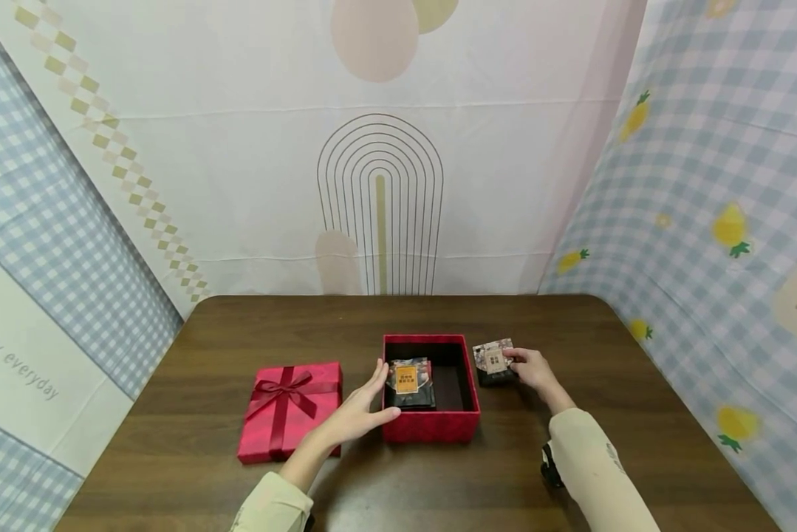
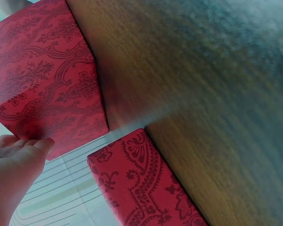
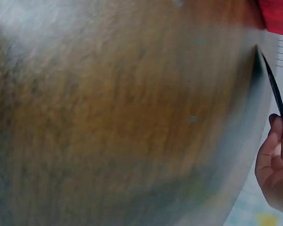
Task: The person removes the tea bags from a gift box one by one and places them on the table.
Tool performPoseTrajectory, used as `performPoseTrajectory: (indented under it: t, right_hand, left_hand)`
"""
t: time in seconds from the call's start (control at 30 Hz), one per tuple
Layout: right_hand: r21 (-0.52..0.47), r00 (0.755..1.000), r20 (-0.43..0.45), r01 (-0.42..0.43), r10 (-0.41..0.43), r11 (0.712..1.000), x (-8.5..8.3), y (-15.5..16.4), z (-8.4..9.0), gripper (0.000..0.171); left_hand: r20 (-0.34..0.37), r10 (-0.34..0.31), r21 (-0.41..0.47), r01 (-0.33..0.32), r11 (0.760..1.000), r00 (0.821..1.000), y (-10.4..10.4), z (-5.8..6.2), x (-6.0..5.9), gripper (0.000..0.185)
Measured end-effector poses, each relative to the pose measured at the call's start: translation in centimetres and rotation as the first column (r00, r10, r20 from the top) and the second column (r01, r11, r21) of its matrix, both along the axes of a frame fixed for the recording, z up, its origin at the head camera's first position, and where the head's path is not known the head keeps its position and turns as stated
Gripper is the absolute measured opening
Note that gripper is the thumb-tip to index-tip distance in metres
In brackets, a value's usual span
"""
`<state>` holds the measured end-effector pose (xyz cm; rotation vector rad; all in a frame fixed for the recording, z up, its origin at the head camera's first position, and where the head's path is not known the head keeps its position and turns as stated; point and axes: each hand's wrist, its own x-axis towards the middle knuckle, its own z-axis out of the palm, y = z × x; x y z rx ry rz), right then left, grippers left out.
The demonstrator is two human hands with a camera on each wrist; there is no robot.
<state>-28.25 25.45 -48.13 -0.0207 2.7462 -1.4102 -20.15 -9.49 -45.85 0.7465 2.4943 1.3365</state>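
Observation:
An open red gift box [image 1: 430, 427] with a dark inside stands mid-table. In its left half lies a dark sachet with an orange label [image 1: 407, 380]; the right half shows bare floor. My left hand [image 1: 354, 416] rests at the box's left side, fingers straight and thumb by the front corner; the left wrist view shows its fingertips [image 2: 46, 145] against the patterned red wall. To the right of the box, my right hand [image 1: 534, 368] pinches a flat sachet [image 1: 494, 360] with a pale label between thumb and fingers. In the right wrist view this sachet [image 3: 272, 84] appears edge-on, tilted above the table.
The red box lid [image 1: 290, 414] with a dark red ribbon bow lies left of the box, under and beside my left forearm. All stands on a dark brown wooden table [image 1: 238, 332]. Printed cloths [image 1: 504, 185] hang behind it and at both sides.

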Motion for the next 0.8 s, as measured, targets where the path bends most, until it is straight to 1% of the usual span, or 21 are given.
performPoseTrajectory:
  t: [0.1,0.2,0.23,0.37,0.5,0.8]
  right_hand:
    - [0.108,0.999,-0.052,-0.002,0.008,0.994,0.0,0.2,-0.5,0.031]
    - [0.188,0.996,-0.085,0.005,0.011,0.982,0.0,0.5,-1.0,0.031]
    - [0.2,0.996,-0.084,0.009,0.008,0.98,0.0,0.6,-1.2,0.032]
    - [0.237,0.997,-0.074,0.022,-0.005,0.971,0.1,0.6,-1.5,0.033]
    - [0.255,0.997,-0.074,0.025,-0.006,0.966,0.2,0.4,-1.5,0.032]
    - [0.261,0.998,-0.059,0.015,0.0,0.965,0.2,0.1,-1.7,0.034]
  left_hand:
    - [0.002,0.002,0.002,-0.002,1.0,1.0,0.1,-0.1,0.0,0.08]
    - [0.003,0.0,0.002,0.0,1.0,1.0,0.0,-0.1,0.0,0.08]
    - [0.005,-0.001,0.002,0.001,1.0,1.0,0.0,-0.1,0.0,0.08]
    - [0.005,-0.009,0.003,0.009,1.0,1.0,0.0,-0.1,0.0,0.08]
    - [0.0,-0.009,0.003,0.009,1.0,1.0,0.0,-0.2,0.0,0.08]
    - [-0.004,-0.003,0.001,0.003,1.0,1.0,-0.1,-0.3,-0.1,0.079]
